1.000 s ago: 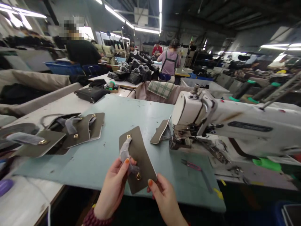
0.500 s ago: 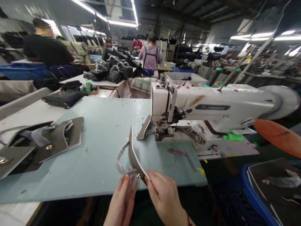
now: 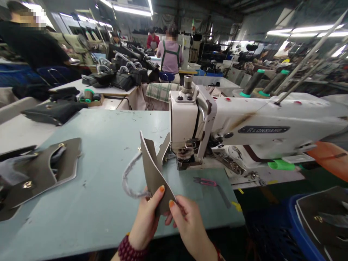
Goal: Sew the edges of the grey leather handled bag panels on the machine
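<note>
A brown panel (image 3: 152, 166) is held up on edge at the centre of the frame, slightly twisted, its pale border facing the viewer. The left hand (image 3: 148, 214) grips its lower end, thumb pressed on the face and the other fingers mostly hidden behind; the right hand (image 3: 187, 217) pinches the lower right edge between thumb and fingers. A wrapped handle (image 3: 126, 181) arches off the panel's left side from a gold fitting (image 3: 139, 149), so the handle seems already attached, though its lower joint is hard to make out by the left hand. The panel is clear of the needle area, so no stitching appears under way on it; whether its edge is sewn cannot be told. Just behind it, a second panel (image 3: 164, 148) leans beside the sewing machine (image 3: 255, 116) at right. Pink-handled snips (image 3: 205, 181) lie unused on the pale green worktop (image 3: 108, 159), right of centre. Similar handled pieces (image 3: 65, 156) lie at the left edge, and more panels (image 3: 310, 210) sit in a blue basket (image 3: 290, 214) at lower right; which of these are finished is unclear. Black bags (image 3: 125, 78) are heaped at upper left of centre.
</note>
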`<state>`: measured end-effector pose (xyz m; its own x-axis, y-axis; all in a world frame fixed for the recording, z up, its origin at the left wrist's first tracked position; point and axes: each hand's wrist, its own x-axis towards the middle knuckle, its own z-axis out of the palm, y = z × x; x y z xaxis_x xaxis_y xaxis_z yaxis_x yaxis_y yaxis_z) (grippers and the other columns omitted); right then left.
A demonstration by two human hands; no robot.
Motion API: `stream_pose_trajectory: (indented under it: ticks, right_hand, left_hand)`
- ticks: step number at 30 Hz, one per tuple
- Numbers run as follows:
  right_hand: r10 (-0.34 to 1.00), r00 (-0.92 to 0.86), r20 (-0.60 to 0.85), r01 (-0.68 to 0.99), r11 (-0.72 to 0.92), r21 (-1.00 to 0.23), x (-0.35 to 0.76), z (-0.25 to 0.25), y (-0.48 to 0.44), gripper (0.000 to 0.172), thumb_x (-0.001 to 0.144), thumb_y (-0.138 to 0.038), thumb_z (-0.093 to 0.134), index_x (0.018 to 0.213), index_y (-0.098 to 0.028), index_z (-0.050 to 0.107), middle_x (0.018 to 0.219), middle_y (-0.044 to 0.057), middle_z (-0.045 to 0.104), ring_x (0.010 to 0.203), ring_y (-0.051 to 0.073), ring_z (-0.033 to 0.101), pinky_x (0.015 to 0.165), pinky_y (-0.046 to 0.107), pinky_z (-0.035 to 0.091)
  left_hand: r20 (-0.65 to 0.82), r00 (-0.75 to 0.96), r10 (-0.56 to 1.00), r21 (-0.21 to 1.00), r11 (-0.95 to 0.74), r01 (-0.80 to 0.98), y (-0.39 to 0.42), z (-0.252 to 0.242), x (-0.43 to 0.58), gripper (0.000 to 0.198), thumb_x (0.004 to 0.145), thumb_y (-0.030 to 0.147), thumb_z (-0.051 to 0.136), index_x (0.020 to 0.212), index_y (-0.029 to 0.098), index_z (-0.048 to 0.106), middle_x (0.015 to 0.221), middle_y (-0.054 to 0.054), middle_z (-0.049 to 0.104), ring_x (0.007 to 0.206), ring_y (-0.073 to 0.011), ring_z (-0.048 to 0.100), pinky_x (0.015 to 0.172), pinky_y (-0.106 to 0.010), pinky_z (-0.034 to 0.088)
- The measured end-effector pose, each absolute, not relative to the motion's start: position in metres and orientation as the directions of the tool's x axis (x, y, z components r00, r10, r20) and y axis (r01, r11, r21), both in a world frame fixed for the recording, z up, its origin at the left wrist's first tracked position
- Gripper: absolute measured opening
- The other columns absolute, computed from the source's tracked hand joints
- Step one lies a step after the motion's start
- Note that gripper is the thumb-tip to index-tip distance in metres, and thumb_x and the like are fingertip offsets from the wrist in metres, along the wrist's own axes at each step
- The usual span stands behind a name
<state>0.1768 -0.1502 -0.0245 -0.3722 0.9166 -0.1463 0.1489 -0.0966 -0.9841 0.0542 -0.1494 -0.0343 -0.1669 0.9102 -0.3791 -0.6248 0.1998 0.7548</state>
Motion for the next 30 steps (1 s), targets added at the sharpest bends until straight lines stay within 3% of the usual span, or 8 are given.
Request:
stream_pose_trajectory:
  ticks: [5, 11, 15, 18, 24, 30]
  right_hand:
    - [0.929, -0.339, -0.147, 0.073, -0.13, -0.989, 0.172, -0.027, -0.107, 0.044, 0.097, -0.045, 0.042, 0.068, -0.014, 0.056, 0.06, 0.001, 0.061, 0.047, 0.008, 0.057, 0.045, 0.016, 0.037]
    - [0.943, -0.269, -0.197, 0.003, -0.204, -0.979, 0.17, -0.04, -0.075, 0.045, 0.095, -0.05, 0.044, 0.075, -0.013, 0.06, 0.057, 0.001, 0.062, 0.041, 0.008, 0.055, 0.04, 0.016, 0.032]
    - [0.954, -0.221, -0.202, -0.027, -0.213, -0.977, 0.168, -0.046, -0.069, 0.048, 0.094, -0.052, 0.044, 0.073, -0.013, 0.061, 0.054, 0.002, 0.062, 0.039, 0.007, 0.054, 0.038, 0.016, 0.03]
    - [0.963, -0.192, -0.187, -0.048, -0.199, -0.979, 0.167, -0.049, -0.068, 0.048, 0.094, -0.051, 0.044, 0.072, -0.012, 0.062, 0.052, 0.001, 0.061, 0.037, 0.007, 0.051, 0.039, 0.016, 0.03]
    - [0.966, -0.167, -0.199, -0.09, -0.216, -0.972, 0.165, -0.049, -0.067, 0.045, 0.093, -0.05, 0.046, 0.076, -0.012, 0.063, 0.054, 0.002, 0.063, 0.039, 0.008, 0.055, 0.039, 0.016, 0.031]
    - [0.961, -0.155, -0.229, -0.142, -0.252, -0.957, 0.161, -0.045, -0.067, 0.045, 0.092, -0.049, 0.046, 0.073, -0.012, 0.063, 0.053, 0.002, 0.064, 0.038, 0.007, 0.054, 0.038, 0.016, 0.029]
  left_hand:
    - [-0.329, -0.204, 0.922, 0.833, 0.182, -0.523, -0.095, -0.024, 0.047, 0.032, 0.074, 0.033, 0.075, 0.095, 0.016, 0.059, 0.072, 0.001, 0.065, 0.053, -0.0106, 0.058, 0.048, -0.02, 0.048]
    - [-0.276, -0.14, 0.951, 0.888, 0.196, -0.416, -0.053, -0.024, 0.048, 0.024, 0.075, 0.036, 0.072, 0.085, 0.016, 0.065, 0.07, -0.002, 0.068, 0.05, -0.0133, 0.057, 0.045, -0.023, 0.046]
    - [-0.236, -0.18, 0.955, 0.92, 0.16, -0.359, -0.041, -0.014, 0.051, 0.023, 0.069, 0.036, 0.074, 0.078, 0.015, 0.069, 0.082, -0.006, 0.072, 0.069, -0.0201, 0.065, 0.061, -0.029, 0.053]
    - [-0.247, -0.214, 0.945, 0.927, 0.166, -0.336, -0.035, -0.007, 0.052, 0.02, 0.063, 0.031, 0.076, 0.075, 0.016, 0.07, 0.077, -0.005, 0.072, 0.078, -0.0231, 0.067, 0.071, -0.03, 0.054]
    - [-0.219, -0.218, 0.951, 0.949, 0.156, -0.274, -0.028, -0.013, 0.05, 0.021, 0.063, 0.026, 0.076, 0.08, 0.015, 0.072, 0.076, -0.003, 0.073, 0.086, -0.0228, 0.066, 0.078, -0.029, 0.053]
    - [-0.186, -0.151, 0.971, 0.959, 0.145, -0.245, -0.029, -0.019, 0.046, 0.027, 0.07, 0.027, 0.075, 0.092, 0.012, 0.071, 0.091, -0.007, 0.074, 0.084, -0.0207, 0.066, 0.076, -0.029, 0.053]
